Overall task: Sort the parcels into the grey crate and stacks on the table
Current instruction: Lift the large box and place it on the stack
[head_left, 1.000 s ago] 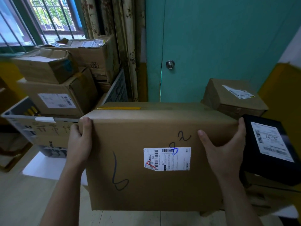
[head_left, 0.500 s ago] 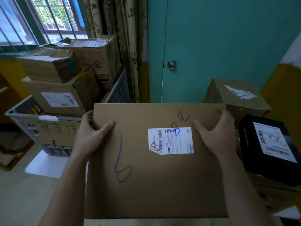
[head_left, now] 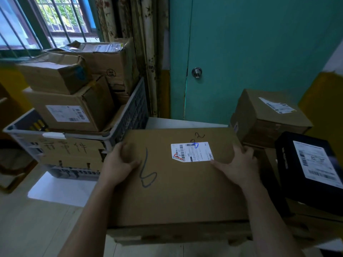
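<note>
On parcel (head_left: 185, 191), left hand (head_left: 118, 164), right hand (head_left: 239, 164), forearms cropped

Straight ahead of me: teal door (head_left: 259, 52), closed, with a round metal knob (head_left: 196, 72) near its left edge. Left of the door a curtain (head_left: 130, 25) hangs in pale folds with a faded flower pattern. Upper left: barred window (head_left: 61, 15) in a green frame, green foliage outside. Daylight enters there, and it is the only light source I can see; the room is dim. Right of the door the yellow wall (head_left: 319, 101) runs low, with white wall (head_left: 336, 56) above it. Same yellow shows under the window. Floor (head_left: 33, 225): pale planks. Brown wooden furniture (head_left: 11, 179) at far left edge, kind unclear.
</note>
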Demonstrator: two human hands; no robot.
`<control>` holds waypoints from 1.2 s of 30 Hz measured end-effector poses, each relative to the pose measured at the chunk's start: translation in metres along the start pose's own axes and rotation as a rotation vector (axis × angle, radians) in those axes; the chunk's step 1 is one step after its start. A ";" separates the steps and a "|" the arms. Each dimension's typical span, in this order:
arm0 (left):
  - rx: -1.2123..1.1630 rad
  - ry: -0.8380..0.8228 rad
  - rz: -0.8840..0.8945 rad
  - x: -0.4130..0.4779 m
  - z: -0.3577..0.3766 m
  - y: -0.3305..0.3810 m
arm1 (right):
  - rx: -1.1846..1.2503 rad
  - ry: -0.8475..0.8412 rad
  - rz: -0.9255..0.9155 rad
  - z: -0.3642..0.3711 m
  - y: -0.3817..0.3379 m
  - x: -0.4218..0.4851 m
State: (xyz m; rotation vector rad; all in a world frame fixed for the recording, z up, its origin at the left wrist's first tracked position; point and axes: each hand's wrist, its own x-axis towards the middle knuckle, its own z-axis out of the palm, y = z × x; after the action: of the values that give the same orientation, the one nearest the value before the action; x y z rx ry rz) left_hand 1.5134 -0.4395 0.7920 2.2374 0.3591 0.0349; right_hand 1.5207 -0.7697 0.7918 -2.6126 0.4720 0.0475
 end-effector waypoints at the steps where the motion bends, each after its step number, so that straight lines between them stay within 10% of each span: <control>1: 0.016 -0.016 -0.006 0.000 0.001 -0.001 | 0.011 -0.019 0.008 0.000 0.003 0.002; 12: 0.168 -0.152 -0.083 0.007 0.004 0.011 | -0.062 -0.087 -0.046 0.005 0.006 -0.001; 19: 0.198 -0.175 -0.123 0.012 0.008 0.005 | 0.053 0.307 -0.153 0.023 0.036 -0.088; 25: 0.460 -0.267 0.029 0.022 0.014 0.009 | -0.269 0.010 -0.106 0.032 0.041 -0.103; 36: 0.544 -0.306 0.074 0.005 0.014 -0.002 | -0.318 0.015 -0.167 0.032 0.046 -0.101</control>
State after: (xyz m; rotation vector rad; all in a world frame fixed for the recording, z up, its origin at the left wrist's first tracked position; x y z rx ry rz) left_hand 1.5197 -0.4471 0.7808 2.7371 0.1238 -0.4060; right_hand 1.4118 -0.7604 0.7542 -2.9564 0.2664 0.0519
